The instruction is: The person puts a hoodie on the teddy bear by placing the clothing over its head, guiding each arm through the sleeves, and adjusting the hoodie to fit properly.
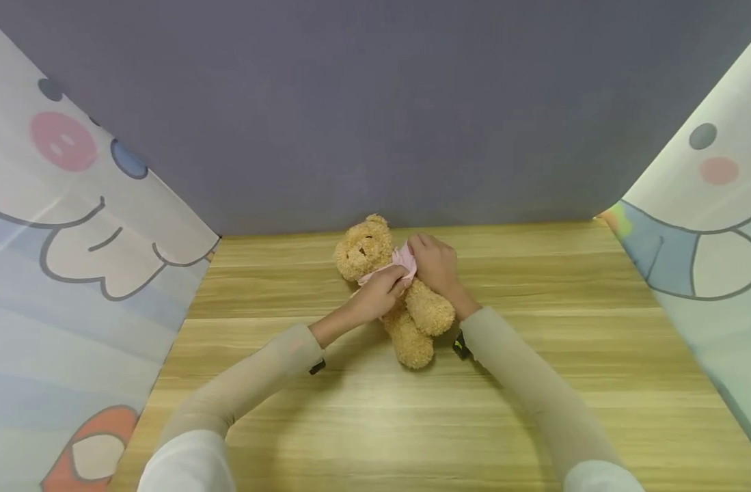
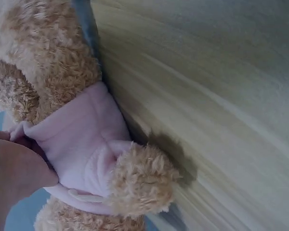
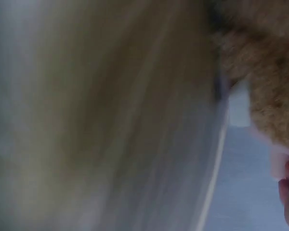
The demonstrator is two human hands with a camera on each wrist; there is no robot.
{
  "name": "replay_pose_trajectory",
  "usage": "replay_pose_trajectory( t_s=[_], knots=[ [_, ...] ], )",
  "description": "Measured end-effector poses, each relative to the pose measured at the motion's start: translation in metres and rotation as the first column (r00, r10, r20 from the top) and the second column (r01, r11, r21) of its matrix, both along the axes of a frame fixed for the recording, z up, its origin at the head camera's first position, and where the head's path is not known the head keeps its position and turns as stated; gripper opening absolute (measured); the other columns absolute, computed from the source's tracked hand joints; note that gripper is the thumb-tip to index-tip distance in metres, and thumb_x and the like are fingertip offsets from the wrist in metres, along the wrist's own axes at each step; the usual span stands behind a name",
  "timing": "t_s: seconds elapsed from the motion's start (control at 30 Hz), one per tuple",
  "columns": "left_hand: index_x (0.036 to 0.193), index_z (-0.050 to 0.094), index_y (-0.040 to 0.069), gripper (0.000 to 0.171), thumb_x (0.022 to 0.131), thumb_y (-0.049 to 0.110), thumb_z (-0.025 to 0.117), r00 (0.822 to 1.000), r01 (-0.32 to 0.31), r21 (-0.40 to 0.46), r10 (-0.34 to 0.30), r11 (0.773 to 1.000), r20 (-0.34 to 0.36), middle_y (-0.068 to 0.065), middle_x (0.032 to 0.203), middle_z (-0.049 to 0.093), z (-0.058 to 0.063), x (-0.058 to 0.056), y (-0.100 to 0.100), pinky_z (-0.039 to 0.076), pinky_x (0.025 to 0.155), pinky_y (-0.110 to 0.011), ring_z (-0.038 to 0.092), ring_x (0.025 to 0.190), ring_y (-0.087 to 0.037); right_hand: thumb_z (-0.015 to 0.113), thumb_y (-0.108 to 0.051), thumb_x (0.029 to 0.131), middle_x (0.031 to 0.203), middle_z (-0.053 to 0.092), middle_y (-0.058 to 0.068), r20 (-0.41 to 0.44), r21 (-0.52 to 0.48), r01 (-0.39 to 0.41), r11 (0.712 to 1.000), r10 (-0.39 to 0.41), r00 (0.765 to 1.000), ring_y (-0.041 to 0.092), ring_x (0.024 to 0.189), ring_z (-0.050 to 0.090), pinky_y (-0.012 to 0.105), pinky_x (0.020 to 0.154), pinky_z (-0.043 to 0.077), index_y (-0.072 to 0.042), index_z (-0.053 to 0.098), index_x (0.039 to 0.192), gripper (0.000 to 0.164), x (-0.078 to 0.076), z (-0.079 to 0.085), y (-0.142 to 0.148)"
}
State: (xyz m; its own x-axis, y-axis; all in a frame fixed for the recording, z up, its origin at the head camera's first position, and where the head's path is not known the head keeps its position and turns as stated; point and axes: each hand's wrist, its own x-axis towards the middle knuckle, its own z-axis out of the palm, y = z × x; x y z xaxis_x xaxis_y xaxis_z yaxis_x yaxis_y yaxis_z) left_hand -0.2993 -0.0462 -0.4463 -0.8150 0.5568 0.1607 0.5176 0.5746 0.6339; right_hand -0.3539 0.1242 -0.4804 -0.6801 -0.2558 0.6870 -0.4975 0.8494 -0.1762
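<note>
A curly tan teddy bear (image 1: 364, 249) lies on its back, head toward the far left and legs toward the near right. Its body wears a pink shirt (image 1: 404, 258). At the front of the shirt, my left hand (image 1: 378, 294) pinches the cloth; the left wrist view shows the thumb side against a fold, with one furry paw (image 2: 142, 180) out of a sleeve. My right hand (image 1: 434, 265) grips the shirt at the bear's other side, fingers curled. That hand covers the bear's arm there. The right wrist view is blurred, with fingertips (image 3: 285, 190) beside pink cloth.
Under the bear is a wood-grain table (image 1: 375, 424). A plain grey wall (image 1: 375, 116) rises behind its far edge, close to the bear's head. Cartoon-printed curtains stand at the left (image 1: 135, 232) and right (image 1: 676, 239) sides.
</note>
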Motion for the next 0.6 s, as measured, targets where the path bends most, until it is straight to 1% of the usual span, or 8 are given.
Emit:
replay_pose_trajectory(
  t_s=[0.07, 0.13, 0.2, 0.27, 0.33, 0.4, 0.5, 0.6],
  knots=[
    [0.090, 0.052, 0.006, 0.021, 0.108, 0.017, 0.049, 1.000, 0.022, 0.002, -0.022, 1.000, 0.006, -0.005, 0.080, 0.048, -0.001, -0.002, -0.002, 0.036, 0.063, -0.027, 0.042, 0.069, -0.015, 0.061, -0.002, 0.093, 0.075, 0.054, 0.007, 0.004, 0.026, -0.036, 0.999, 0.036, 0.999, 0.022, 0.057, 0.049, 0.039, 0.044, 0.043, -0.009, 0.052, 0.081, 0.017, -0.005, 0.000, 0.000],
    [0.093, 0.053, 0.006, 0.018, 0.108, 0.017, 0.049, 1.000, 0.026, -0.008, -0.026, 1.000, -0.009, -0.004, 0.082, 0.048, -0.003, -0.004, -0.004, 0.037, 0.062, -0.026, 0.042, 0.071, -0.014, 0.062, 0.002, 0.091, 0.077, 0.053, 0.007, 0.075, 0.030, -0.095, 0.995, 0.092, 0.993, 0.022, 0.060, 0.049, 0.038, 0.047, 0.043, -0.009, 0.050, 0.082, 0.018, -0.007, 0.003, 0.002],
    [0.097, 0.055, 0.006, 0.016, 0.108, 0.016, 0.051, 0.999, 0.019, -0.020, -0.019, 1.000, -0.039, -0.004, 0.083, 0.049, -0.007, -0.006, -0.005, 0.038, 0.061, -0.025, 0.044, 0.071, -0.014, 0.064, 0.007, 0.085, 0.081, 0.053, 0.008, 0.165, 0.017, -0.161, 0.987, 0.156, 0.974, 0.023, 0.065, 0.050, 0.039, 0.053, 0.047, -0.008, 0.050, 0.085, 0.021, -0.007, 0.009, 0.006],
    [0.098, 0.056, 0.005, 0.014, 0.107, 0.016, 0.053, 0.998, 0.001, -0.015, -0.002, 1.000, -0.066, -0.004, 0.084, 0.050, -0.009, -0.009, -0.007, 0.039, 0.060, -0.024, 0.046, 0.071, -0.013, 0.067, 0.013, 0.080, 0.085, 0.052, 0.011, 0.246, -0.010, -0.214, 0.977, 0.210, 0.946, 0.025, 0.072, 0.051, 0.041, 0.061, 0.049, -0.006, 0.049, 0.086, 0.027, -0.006, 0.015, 0.012],
    [0.099, 0.057, 0.006, 0.012, 0.105, 0.015, 0.056, 0.997, -0.019, 0.006, 0.019, 1.000, -0.075, -0.004, 0.083, 0.051, -0.010, -0.013, -0.008, 0.039, 0.058, -0.024, 0.047, 0.070, -0.013, 0.070, 0.016, 0.078, 0.088, 0.050, 0.012, 0.293, -0.035, -0.249, 0.968, 0.248, 0.923, 0.027, 0.076, 0.051, 0.042, 0.066, 0.049, -0.005, 0.049, 0.087, 0.031, -0.003, 0.020, 0.017],
    [0.098, 0.057, 0.007, 0.010, 0.104, 0.015, 0.058, 0.997, -0.043, 0.028, 0.044, 0.999, -0.063, -0.004, 0.082, 0.051, -0.010, -0.015, -0.009, 0.039, 0.057, -0.024, 0.047, 0.068, -0.014, 0.070, 0.017, 0.078, 0.089, 0.050, 0.011, 0.318, -0.066, -0.276, 0.959, 0.283, 0.905, 0.026, 0.079, 0.050, 0.041, 0.070, 0.049, -0.004, 0.050, 0.087, 0.030, 0.002, 0.024, 0.021],
    [0.099, 0.057, 0.006, 0.009, 0.101, 0.013, 0.062, 0.997, -0.068, 0.056, 0.069, 0.996, -0.018, -0.004, 0.081, 0.051, -0.009, -0.018, -0.009, 0.039, 0.058, -0.024, 0.046, 0.068, -0.014, 0.065, 0.015, 0.084, 0.090, 0.050, 0.011, 0.339, -0.101, -0.307, 0.946, 0.323, 0.883, 0.026, 0.083, 0.050, 0.039, 0.072, 0.048, -0.003, 0.051, 0.087, 0.023, 0.010, 0.023, 0.027],
    [0.101, 0.057, 0.006, 0.013, 0.098, 0.015, 0.067, 0.996, -0.089, 0.070, 0.088, 0.994, 0.015, -0.004, 0.083, 0.052, -0.007, -0.020, -0.010, 0.039, 0.060, -0.023, 0.046, 0.070, -0.014, 0.064, 0.016, 0.086, 0.093, 0.057, 0.013, 0.369, -0.147, -0.321, 0.935, 0.353, 0.860, 0.027, 0.088, 0.056, 0.038, 0.077, 0.052, -0.001, 0.056, 0.089, 0.019, 0.017, 0.022, 0.033]
  ],
)
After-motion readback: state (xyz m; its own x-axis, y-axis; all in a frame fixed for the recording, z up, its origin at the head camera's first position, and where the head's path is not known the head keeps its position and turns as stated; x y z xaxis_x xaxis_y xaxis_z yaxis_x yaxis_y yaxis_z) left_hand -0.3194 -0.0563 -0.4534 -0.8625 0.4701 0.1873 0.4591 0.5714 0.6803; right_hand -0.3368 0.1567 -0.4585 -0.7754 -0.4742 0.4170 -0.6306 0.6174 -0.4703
